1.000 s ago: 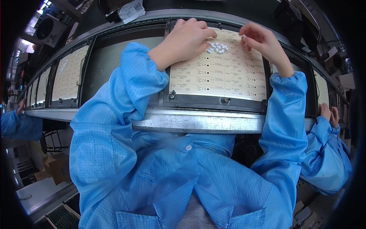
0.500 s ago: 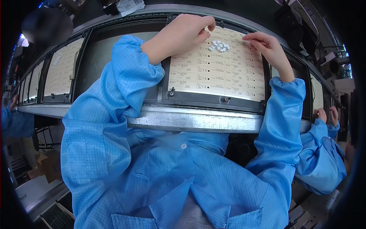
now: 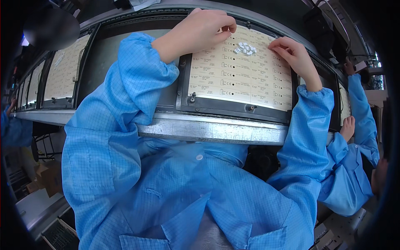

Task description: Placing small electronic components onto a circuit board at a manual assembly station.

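Note:
In front of me lies a cream panel (image 3: pixel 239 77) printed with rows of repeated markings and dark dots, set in a black frame (image 3: pixel 225 116). A loose pile of small white pieces (image 3: pixel 246 48) rests on its upper middle. My left hand (image 3: pixel 202 29) is over the panel's upper left part, fingers curled toward the thumb; whatever is between the tips is too small to make out. To the right of the pile, my right hand (image 3: pixel 295 55) brings thumb and index finger together at the panel's upper right; anything in that pinch is hidden.
A metal rail (image 3: pixel 216 132) runs along the near edge of the line. More framed panels (image 3: pixel 64 73) stand to the left, one with white pieces on it. At the right, a co-worker's blue sleeve (image 3: pixel 361 104) reaches over the line. A dark round object (image 3: pixel 51 29) blocks the upper left.
The panel and its pile have shifted slightly to the right in view. My right hand's fingertips have moved a little right. The co-worker at the right has stretched one arm forward.

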A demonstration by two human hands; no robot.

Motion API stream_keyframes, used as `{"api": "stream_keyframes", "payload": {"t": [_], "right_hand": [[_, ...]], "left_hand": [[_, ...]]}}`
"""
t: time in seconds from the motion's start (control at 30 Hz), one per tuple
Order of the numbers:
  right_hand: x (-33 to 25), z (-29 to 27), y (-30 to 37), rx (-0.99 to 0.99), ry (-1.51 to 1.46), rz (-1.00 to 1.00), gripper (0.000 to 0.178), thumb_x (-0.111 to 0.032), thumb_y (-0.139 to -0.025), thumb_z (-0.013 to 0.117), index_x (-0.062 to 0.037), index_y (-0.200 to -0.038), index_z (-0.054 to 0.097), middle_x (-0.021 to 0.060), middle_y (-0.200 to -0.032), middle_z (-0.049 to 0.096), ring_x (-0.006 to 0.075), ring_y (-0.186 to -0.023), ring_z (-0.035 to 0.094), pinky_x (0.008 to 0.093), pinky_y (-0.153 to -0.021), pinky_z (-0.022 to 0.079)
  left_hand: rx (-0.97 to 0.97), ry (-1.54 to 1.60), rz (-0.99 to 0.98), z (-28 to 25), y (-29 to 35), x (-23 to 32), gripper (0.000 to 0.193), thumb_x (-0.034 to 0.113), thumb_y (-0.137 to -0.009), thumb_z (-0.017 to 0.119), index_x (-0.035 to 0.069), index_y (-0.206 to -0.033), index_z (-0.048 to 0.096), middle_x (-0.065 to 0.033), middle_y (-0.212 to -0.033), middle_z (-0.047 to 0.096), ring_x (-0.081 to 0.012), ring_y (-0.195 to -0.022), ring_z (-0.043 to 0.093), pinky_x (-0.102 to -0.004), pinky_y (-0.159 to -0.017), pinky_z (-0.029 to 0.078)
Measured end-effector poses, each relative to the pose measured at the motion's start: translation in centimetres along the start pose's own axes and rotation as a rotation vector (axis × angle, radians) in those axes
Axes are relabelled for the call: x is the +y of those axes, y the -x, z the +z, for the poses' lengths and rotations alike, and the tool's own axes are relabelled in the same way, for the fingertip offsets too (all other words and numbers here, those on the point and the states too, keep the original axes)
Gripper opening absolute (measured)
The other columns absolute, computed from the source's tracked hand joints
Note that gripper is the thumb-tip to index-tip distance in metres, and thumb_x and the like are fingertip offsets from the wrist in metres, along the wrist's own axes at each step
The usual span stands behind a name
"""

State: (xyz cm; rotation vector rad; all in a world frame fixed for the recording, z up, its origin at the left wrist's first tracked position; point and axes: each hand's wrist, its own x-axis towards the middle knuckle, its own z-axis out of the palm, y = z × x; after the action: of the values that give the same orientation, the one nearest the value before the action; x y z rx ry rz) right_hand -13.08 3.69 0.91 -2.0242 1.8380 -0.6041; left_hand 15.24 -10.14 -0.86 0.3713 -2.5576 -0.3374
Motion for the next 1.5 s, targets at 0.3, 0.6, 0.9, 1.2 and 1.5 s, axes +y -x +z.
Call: {"api": "stream_keyframes", "payload": {"t": [0.3, 0.6, 0.9, 1.2, 1.5], "right_hand": [[-1.0, -0.4, 0.0, 0.006, 0.181, 0.007, 0.014, -0.006, -0.092, 0.064, -0.0035, -0.103, 0.071, 0.005, -0.092, 0.069, 0.013, -0.072, 0.058, 0.0247, -0.063, 0.045], [-0.5, -0.1, 0.1, 0.036, 0.203, -0.032, 0.012, -0.004, -0.09, 0.065, -0.0032, -0.102, 0.068, 0.0058, -0.09, 0.069, 0.014, -0.072, 0.058, 0.0263, -0.062, 0.045], [0.2, -0.4, 0.1, 0.0, 0.114, -0.002, 0.015, -0.003, -0.093, 0.062, -0.0029, -0.107, 0.069, 0.0059, -0.095, 0.069, 0.0121, -0.075, 0.058, 0.0246, -0.068, 0.048], [0.9, -0.3, -0.2, -0.046, -0.074, 0.196, 0.017, -0.009, -0.095, 0.064, -0.0034, -0.11, 0.069, 0.0036, -0.098, 0.068, 0.0097, -0.082, 0.058, 0.0222, -0.073, 0.048], [1.1, -0.7, -0.2, -0.074, 0.014, 0.172, 0.015, -0.007, -0.094, 0.064, -0.0038, -0.108, 0.068, 0.0036, -0.094, 0.066, 0.0106, -0.081, 0.056, 0.0249, -0.072, 0.047]], "left_hand": [[-0.025, 0.023, 0.008, -1.5, 0.1, 0.5, 0.014, 0.015, -0.088, 0.06, 0.006, -0.095, 0.068, -0.0104, -0.093, 0.066, -0.0301, -0.091, 0.063, -0.0405, -0.081, 0.044], [-0.091, 0.007, 0.029, -1.1, 0.1, 0.2, 0.015, 0.016, -0.088, 0.06, 0.006, -0.097, 0.069, -0.0101, -0.093, 0.066, -0.0299, -0.09, 0.063, -0.0409, -0.081, 0.044], [-0.077, -0.029, 0.034, -1.4, 0.1, 0.3, 0.015, 0.016, -0.088, 0.06, 0.006, -0.094, 0.07, -0.0101, -0.091, 0.067, -0.0295, -0.09, 0.064, -0.0412, -0.079, 0.042], [-0.123, -0.027, 0.029, -1.3, 0.2, 0.2, 0.017, 0.018, -0.087, 0.062, 0.006, -0.094, 0.071, -0.011, -0.088, 0.07, -0.0298, -0.09, 0.066, -0.0417, -0.079, 0.043], [-0.001, -0.065, 0.136, -1.8, 0.7, 1.1, 0.015, 0.016, -0.087, 0.061, 0.007, -0.095, 0.07, -0.0102, -0.09, 0.069, -0.0295, -0.092, 0.065, -0.0413, -0.081, 0.042]]}}
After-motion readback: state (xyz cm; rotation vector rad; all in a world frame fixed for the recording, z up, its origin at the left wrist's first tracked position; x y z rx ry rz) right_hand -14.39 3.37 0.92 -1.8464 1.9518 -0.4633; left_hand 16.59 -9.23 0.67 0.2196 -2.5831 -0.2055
